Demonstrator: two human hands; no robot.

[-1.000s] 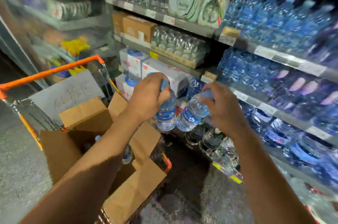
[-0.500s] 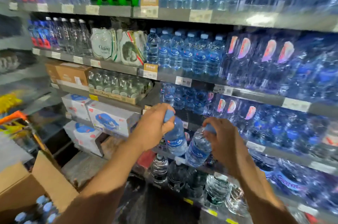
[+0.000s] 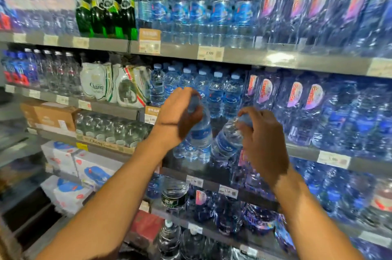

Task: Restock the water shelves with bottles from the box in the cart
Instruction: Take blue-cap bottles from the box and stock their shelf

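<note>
My left hand (image 3: 177, 117) grips the top of a small blue-labelled water bottle (image 3: 199, 134), which hangs upright below it. My right hand (image 3: 263, 139) holds a second matching bottle (image 3: 228, 142) by its cap, tilted with its base toward the left. Both bottles hang in front of the water shelves (image 3: 244, 56), level with the dark gap below a row of the same small bottles (image 3: 216, 92). The cart and its box are out of view.
Larger water bottles (image 3: 201, 9) fill the top shelf, with green glass bottles (image 3: 104, 7) to their left. Pink-labelled bottles (image 3: 294, 94) stand at the right. White wrapped packs (image 3: 95, 83), a brown carton (image 3: 51, 115) and white boxes (image 3: 84, 166) sit at the left.
Both hands have risen with their bottles from near the cart toward the middle shelf. The view has swung up and right, so the cart and box have left the frame.
</note>
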